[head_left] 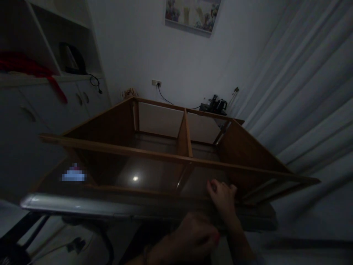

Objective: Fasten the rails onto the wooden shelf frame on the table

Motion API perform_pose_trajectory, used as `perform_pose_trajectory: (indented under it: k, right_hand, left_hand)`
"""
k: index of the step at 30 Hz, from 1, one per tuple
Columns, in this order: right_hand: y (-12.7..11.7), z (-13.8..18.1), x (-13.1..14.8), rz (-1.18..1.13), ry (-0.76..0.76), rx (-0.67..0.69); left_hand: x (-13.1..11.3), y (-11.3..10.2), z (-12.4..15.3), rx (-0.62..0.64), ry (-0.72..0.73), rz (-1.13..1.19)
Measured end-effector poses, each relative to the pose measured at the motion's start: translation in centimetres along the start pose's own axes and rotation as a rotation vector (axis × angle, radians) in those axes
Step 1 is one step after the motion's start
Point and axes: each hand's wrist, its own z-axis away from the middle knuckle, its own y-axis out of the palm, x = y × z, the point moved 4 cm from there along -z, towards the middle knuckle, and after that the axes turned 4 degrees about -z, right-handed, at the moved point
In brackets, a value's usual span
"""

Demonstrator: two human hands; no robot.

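A brown wooden frame (154,154) with a middle divider (188,134) stands on a table (110,203). My right hand (224,200) is at its lower front rail, right of the divider, with fingers curled in. Whatever those fingers may pinch is too dark to make out. Lower and closer to me, my left hand (193,235) is closed like a fist, blurred and apart from the frame. Its inner side is turned away, so anything in it is hidden.
White cabinets (60,99) stand at left, with a kettle (72,59) and red cloth (24,66) on the counter. A pale curtain (306,92) hangs at right. Behind the frame are dark appliances (216,105) and a wall socket (156,83). Cables lie below the table.
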Motion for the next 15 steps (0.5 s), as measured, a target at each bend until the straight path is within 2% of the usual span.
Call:
perform_pose_trajectory:
  k: [3,5,8,10,13,15]
  right_hand:
    - [0.7,-0.5,0.1,-0.019,0.017,0.044]
    - [0.5,-0.3,0.1,-0.024,0.037,0.043]
    - [-0.4,1.8,-1.1,-0.123,0.129,-0.074]
    - [-1.3,4.3,-3.3,-0.280,0.273,-0.269]
    - [-2.0,8.8,-6.9,-0.262,0.464,-0.433]
    - [-2.4,11.0,-8.9,-0.230,0.553,-0.471]
  left_hand:
    - [-1.3,2.2,-0.3,0.219,0.176,0.014]
    - [-1.7,3.0,-0.5,0.273,0.198,0.013]
    - [-1.5,3.5,-0.9,0.271,0.133,-0.008]
    - [-0.9,3.4,-1.8,0.214,0.079,-0.039]
    - [0.4,3.8,-4.3,0.168,-0.041,-0.081]
    - [1.3,4.4,-6.6,0.193,-0.149,-0.151]
